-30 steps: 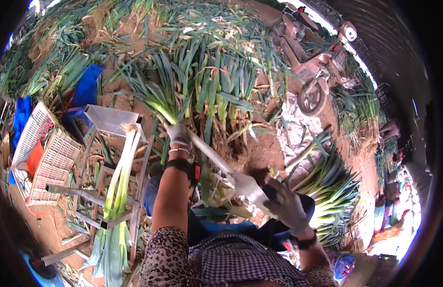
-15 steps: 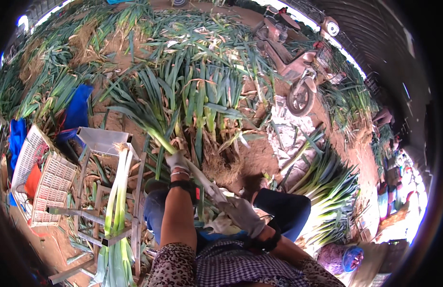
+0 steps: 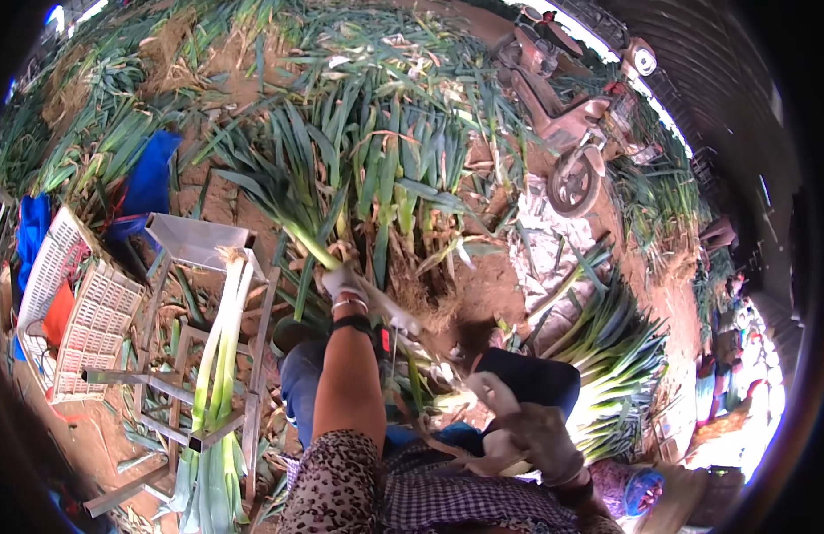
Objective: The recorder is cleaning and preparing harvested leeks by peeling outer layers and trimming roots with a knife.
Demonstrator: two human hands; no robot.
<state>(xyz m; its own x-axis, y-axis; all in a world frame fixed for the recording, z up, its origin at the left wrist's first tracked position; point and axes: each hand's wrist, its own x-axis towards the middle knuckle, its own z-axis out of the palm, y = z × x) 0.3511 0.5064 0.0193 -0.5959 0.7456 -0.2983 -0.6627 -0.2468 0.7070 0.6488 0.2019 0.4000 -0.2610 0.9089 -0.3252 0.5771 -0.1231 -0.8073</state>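
Note:
My left hand (image 3: 344, 287), in a pale glove, is closed around a leek (image 3: 309, 245). Its green leaves point up and away to the left, and its white end reaches right past my fingers. Over my right thigh, my gloved right hand (image 3: 543, 438) is closed on peeled outer leaves (image 3: 447, 449), pale strips that trail toward my lap and lie apart from the leek's white end. To my left, several trimmed leeks (image 3: 223, 347) lie across a metal frame stand (image 3: 256, 374), white ends toward its grey tray (image 3: 201, 238).
A dense row of leeks (image 3: 385, 169) stands in front of me. At right lies a pile of cleaned leeks (image 3: 608, 356) beside pale sheeting (image 3: 545, 249). A motor scooter (image 3: 568, 125) is parked far right; a white plastic basket (image 3: 100, 329) sits at left near blue cloth (image 3: 149, 178).
My right hand has pulled away from the leek's white part, back and to the right, with peeled leaves trailing from it. My left hand keeps its hold on the leek.

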